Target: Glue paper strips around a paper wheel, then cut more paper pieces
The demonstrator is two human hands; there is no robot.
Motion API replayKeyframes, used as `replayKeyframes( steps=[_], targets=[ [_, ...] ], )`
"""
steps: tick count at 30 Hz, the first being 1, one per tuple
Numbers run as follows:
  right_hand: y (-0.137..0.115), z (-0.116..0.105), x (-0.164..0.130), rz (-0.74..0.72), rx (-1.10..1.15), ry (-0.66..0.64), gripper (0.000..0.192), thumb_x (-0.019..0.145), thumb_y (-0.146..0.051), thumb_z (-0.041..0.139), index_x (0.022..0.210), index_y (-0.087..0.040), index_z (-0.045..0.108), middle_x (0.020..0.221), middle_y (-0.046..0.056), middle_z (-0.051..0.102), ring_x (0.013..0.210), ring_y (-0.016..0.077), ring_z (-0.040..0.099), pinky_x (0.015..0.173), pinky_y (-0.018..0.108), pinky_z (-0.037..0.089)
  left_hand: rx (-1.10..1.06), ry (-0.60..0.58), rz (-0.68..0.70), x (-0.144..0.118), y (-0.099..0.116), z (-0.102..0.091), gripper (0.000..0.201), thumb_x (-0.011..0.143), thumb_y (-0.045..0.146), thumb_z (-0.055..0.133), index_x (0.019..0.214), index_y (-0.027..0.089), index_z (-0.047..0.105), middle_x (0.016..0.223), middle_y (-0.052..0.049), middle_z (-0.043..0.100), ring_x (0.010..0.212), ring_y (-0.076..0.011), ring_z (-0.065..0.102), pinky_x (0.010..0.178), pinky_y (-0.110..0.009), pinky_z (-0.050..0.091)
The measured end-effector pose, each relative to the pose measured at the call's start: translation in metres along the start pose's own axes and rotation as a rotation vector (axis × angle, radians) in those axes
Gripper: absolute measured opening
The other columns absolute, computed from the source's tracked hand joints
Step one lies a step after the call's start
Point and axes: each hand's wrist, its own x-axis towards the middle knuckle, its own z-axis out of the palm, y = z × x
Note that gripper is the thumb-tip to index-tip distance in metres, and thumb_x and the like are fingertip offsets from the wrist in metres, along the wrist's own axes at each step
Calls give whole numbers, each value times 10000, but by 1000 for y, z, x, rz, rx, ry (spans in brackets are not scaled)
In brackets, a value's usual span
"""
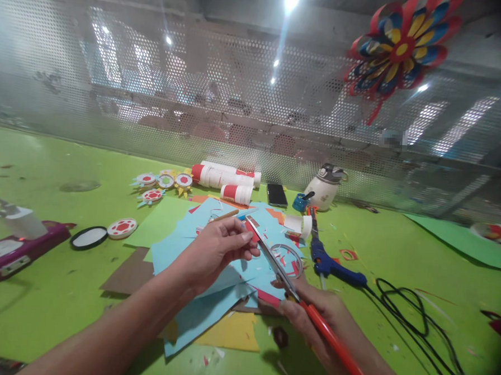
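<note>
My left hand [216, 248] pinches a small red paper piece [252, 231] over a heap of light blue paper sheets [207, 263]. My right hand [319, 317] grips red-handled scissors [285, 281]. The blades point up and left, and their tips meet the red piece at my left fingertips. A thin wooden stick [224, 215] lies just beyond my left hand.
A blue glue gun [330, 264] with a black cord [412, 313] lies to the right. At the back lie red-and-white paper rolls [228, 178], a phone [277, 194], a white jug [324, 188] and paper rosettes [162, 184]. A purple device [10, 247] sits at far left. A paper flower [398, 47] hangs on the mesh wall.
</note>
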Motion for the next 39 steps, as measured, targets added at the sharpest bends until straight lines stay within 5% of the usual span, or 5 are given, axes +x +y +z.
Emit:
replayKeyframes(
  steps=[23,39],
  targets=[
    [-10,-6,3,98,130,11,535,843,-663,467,880,-164,656,652,8,588,466,103,538,442,210,464,78,75,80,1,5,0,179,762,194,682,693,146,523,714,-51,679,597,-106,604,602,-242,463],
    [-1,-7,2,-7,10,0,506,917,-581,407,1036,-140,625,678,15,584,521,112,515,475,222,429,69,68,61,2,3,-3,140,756,234,710,746,122,628,701,-31,636,665,-112,576,632,-242,420]
  ],
)
